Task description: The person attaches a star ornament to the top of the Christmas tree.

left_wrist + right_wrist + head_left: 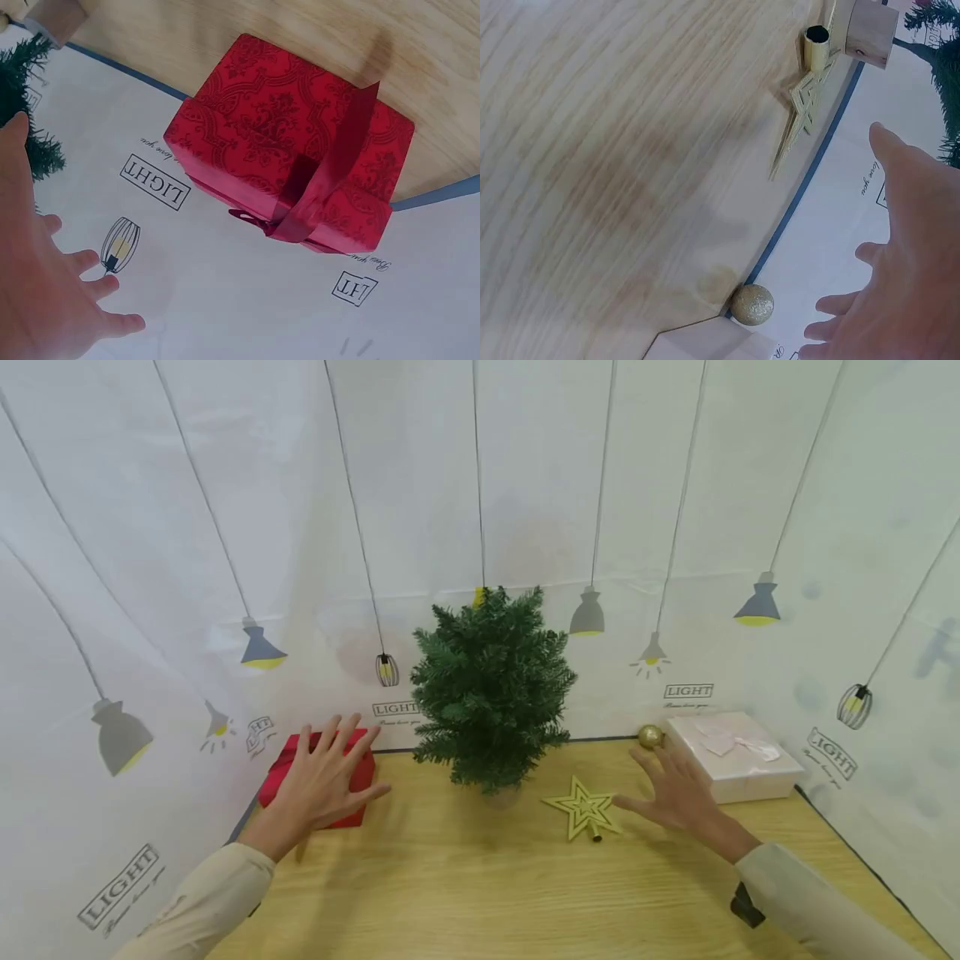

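Found L hand (318, 785), R hand (672, 792) spread, empty; gold star (585, 808) nr table (480, 893) back edge. Prob. light (poss. brittle); pinch socket (816, 54).

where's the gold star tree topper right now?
In the head view, the gold star tree topper lies on the wood-grain table, right of centre, between the small artificial Christmas tree and the right hand.

Tree (491, 693) blocks centre (table (465, 902) front passable).
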The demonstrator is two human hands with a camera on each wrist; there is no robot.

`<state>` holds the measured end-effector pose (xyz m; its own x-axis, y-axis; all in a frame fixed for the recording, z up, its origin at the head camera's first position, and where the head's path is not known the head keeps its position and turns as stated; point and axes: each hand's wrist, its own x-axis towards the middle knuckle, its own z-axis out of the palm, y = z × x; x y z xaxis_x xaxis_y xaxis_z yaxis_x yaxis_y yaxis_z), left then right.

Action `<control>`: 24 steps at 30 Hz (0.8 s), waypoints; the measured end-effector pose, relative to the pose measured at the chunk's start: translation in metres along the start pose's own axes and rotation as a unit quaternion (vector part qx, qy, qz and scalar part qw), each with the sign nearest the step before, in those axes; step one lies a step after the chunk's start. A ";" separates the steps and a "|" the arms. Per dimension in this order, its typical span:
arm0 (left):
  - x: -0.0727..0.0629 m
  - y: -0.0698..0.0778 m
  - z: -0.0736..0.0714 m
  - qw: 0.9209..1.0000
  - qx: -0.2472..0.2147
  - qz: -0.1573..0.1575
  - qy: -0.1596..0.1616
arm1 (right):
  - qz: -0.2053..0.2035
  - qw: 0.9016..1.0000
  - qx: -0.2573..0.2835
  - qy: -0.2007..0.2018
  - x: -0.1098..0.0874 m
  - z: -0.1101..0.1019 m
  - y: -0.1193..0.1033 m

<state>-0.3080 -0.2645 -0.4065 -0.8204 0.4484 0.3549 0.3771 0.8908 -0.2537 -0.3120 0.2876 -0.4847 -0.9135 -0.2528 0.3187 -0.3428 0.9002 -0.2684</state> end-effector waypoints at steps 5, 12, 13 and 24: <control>0.004 0.002 -0.005 1.000 0.008 0.010 0.007 | -0.006 1.000 0.001 -0.002 -0.002 0.003 -0.003; 0.013 0.004 -0.017 1.000 0.012 0.020 0.018 | -0.019 0.999 -0.030 0.002 -0.007 0.010 -0.001; 0.015 0.005 -0.020 1.000 0.012 0.021 0.019 | -0.020 0.999 -0.025 0.001 -0.009 0.011 -0.002; 0.033 0.011 -0.039 0.999 -0.032 0.008 0.042 | -0.053 0.998 0.036 0.008 -0.017 0.023 -0.003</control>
<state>-0.3140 -0.2367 -0.3624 -0.7754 0.4655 0.4266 0.4194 0.8848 -0.2029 -0.3003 0.2815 -0.5103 -0.8680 -0.3383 0.3634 -0.4521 0.8412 -0.2966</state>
